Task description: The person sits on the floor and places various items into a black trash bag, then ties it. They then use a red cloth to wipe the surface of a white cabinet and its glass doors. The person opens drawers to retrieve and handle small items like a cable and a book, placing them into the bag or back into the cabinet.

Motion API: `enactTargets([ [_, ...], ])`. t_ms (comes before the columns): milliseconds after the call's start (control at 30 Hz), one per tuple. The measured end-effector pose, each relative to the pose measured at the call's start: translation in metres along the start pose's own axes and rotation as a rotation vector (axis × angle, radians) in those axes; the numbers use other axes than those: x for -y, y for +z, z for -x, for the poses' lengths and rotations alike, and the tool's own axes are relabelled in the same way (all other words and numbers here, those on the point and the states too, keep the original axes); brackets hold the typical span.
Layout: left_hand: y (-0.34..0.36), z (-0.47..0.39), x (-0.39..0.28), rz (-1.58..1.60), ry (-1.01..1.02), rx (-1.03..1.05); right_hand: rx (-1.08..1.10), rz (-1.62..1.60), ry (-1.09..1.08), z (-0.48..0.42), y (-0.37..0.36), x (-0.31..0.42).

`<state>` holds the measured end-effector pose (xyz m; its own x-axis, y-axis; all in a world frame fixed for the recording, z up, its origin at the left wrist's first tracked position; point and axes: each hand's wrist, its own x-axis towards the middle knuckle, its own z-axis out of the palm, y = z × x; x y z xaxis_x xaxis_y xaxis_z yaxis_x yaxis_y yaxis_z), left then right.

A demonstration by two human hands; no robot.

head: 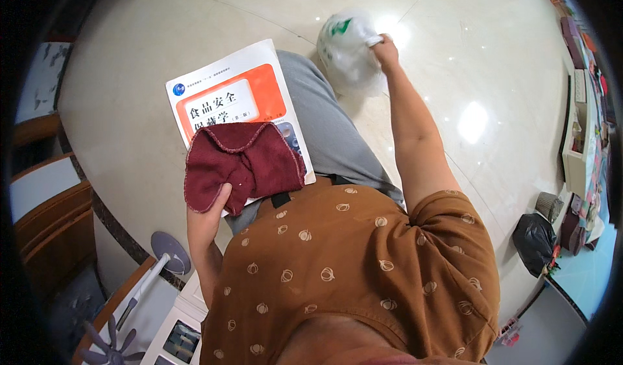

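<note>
My left hand (210, 219) grips a folded maroon cloth (272, 160) with pale stitched edges. Its thumb presses on the cloth, while the other fingers are hidden beneath. Under the cloth is a paperback book (267, 87) with a white and orange cover that bears writing. The cloth covers the book's lower part, and the book lies over my lap. Out to the front right, my right hand (388, 53) is closed around the gathered top of a full white plastic bag (343, 48) with green print. The bag is at the floor; its contents cannot be made out.
Glossy cream floor tiles (486, 63) spread around me. At the lower left are an electric fan (113, 348) and a white cabinet (182, 311). Wooden furniture (58, 219) stands at the left. A black plastic bag (534, 243) and a ribbed grey container (549, 205) are at the right.
</note>
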<state>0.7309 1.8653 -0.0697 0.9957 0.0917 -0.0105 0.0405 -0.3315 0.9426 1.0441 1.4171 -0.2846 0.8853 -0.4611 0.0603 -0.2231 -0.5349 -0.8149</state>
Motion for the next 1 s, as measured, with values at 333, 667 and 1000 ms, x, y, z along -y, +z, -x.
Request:
enactTargets([
  [333,0.014,-0.031,-0.006,0.058,-0.055,0.232,0.379,-1.275,-0.169,0.005,-0.122,0.095],
  [667,0.025,-0.094,-0.001,0.424,0.088,0.527,0.041,-1.537,-0.211,0.083,-0.174,0.147],
  [1000,0.052,-0.155,0.020,0.323,0.215,0.719,-0.229,-1.642,-0.419,0.147,-0.219,0.142],
])
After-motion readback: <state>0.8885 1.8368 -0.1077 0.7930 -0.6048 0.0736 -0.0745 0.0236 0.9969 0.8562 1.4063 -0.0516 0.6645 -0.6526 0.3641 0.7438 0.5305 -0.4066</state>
